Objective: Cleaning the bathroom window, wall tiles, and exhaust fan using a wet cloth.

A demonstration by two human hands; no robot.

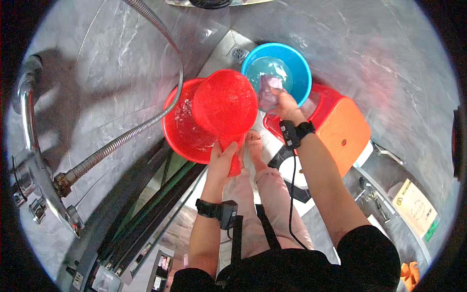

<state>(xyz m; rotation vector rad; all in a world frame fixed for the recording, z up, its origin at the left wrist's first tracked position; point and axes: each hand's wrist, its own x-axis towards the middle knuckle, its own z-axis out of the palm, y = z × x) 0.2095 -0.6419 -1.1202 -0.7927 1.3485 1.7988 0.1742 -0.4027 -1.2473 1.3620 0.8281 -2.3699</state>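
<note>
My left hand grips the handle of a red plastic water dipper. The dipper's round bowl covers part of a red basin standing lower down. To the right stands a blue basin with water in it. Over its near side, my right hand holds a pale pinkish cloth that seems to be partly in the water; its fingertips are hard to make out against it.
An orange-red plastic stool lies beside the blue basin, by the wall. A floor drain sits in the corner. A metal shower hose loops across from the chrome shower fixture, passing over the red basin. A dark door frame runs along the left.
</note>
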